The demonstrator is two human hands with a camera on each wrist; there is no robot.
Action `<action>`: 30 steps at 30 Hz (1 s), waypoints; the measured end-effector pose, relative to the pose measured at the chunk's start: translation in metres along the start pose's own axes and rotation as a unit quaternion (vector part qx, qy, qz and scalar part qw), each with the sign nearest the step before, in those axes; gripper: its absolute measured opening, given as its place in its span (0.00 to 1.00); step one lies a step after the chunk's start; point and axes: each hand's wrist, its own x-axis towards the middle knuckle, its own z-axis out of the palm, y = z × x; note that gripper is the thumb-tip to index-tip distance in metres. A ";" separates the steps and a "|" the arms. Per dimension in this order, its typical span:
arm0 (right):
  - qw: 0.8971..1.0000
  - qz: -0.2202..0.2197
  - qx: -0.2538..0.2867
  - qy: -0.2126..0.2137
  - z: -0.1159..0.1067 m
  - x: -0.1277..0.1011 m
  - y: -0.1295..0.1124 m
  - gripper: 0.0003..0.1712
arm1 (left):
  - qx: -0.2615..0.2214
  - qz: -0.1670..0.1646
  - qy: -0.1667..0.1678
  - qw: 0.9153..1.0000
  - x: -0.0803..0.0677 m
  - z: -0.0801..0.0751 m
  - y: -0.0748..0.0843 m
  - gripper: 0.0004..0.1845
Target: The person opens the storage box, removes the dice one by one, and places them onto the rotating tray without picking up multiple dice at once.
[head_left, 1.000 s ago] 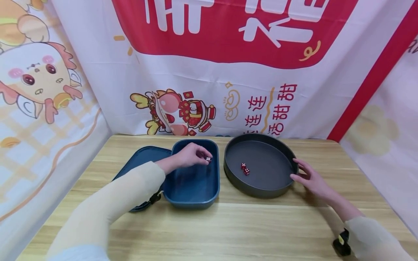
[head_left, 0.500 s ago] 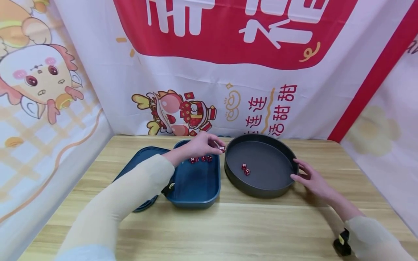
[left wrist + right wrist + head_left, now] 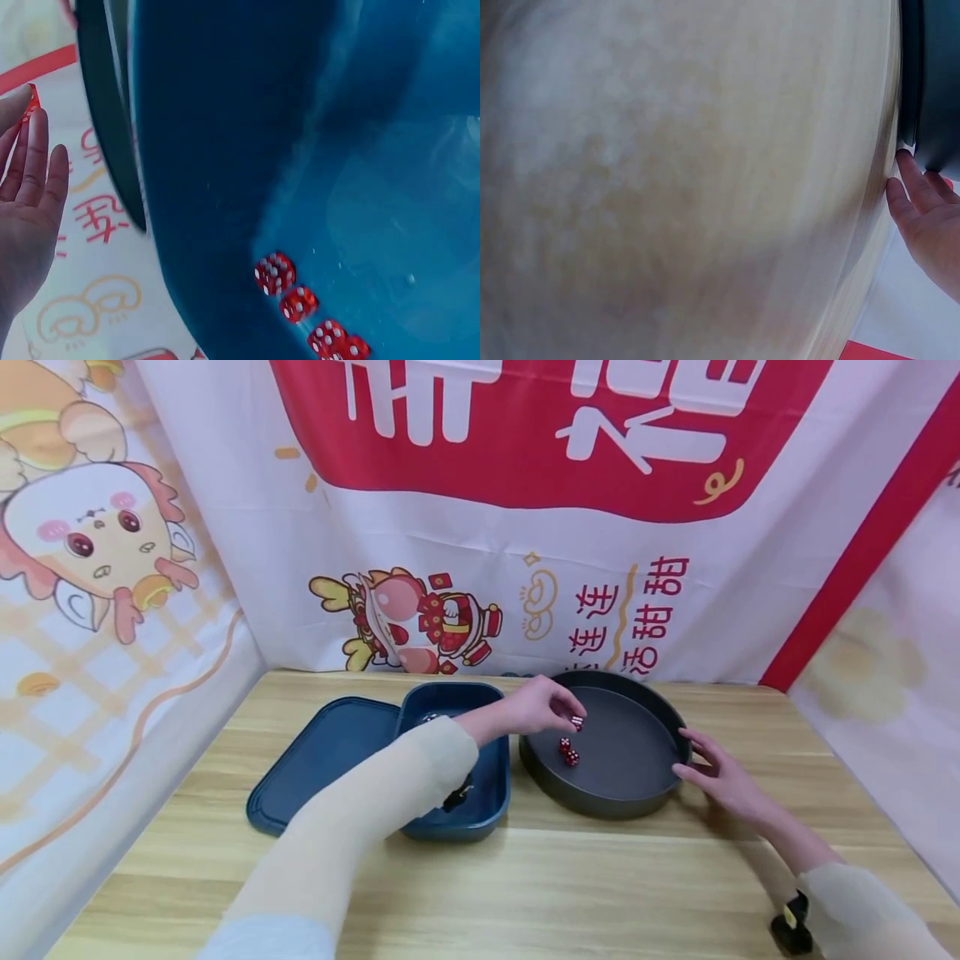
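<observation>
My left hand [image 3: 538, 706] pinches a red die [image 3: 577, 722] between thumb and fingertips, above the left part of a dark round baking pan [image 3: 630, 743]. Inside the pan two red dice [image 3: 572, 758] lie side by side, below the held one. In the left wrist view, several red dice [image 3: 298, 304] sit in a corner of a blue rectangular box [image 3: 390, 210]; in the head view my left arm covers much of that box. At the pan's right side my right hand [image 3: 723, 781] touches the rim with spread fingers, which look relaxed.
A flat blue lid [image 3: 322, 764] lies on the wooden table [image 3: 480, 893] left of the box, partly behind my left sleeve. Close behind the table hangs a printed cloth [image 3: 450, 543]. Each wrist wears a dark strap device [image 3: 792, 927].
With the die pinched, my left hand has moved right from over the blue box to over the pan. My right hand stays at the pan's rim.
</observation>
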 end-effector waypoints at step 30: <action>1.000 0.010 -0.011 -0.003 0.000 -0.001 0.001 0.40 | 0.062 -0.019 -0.057 0.996 0.042 0.053 -0.014 0.09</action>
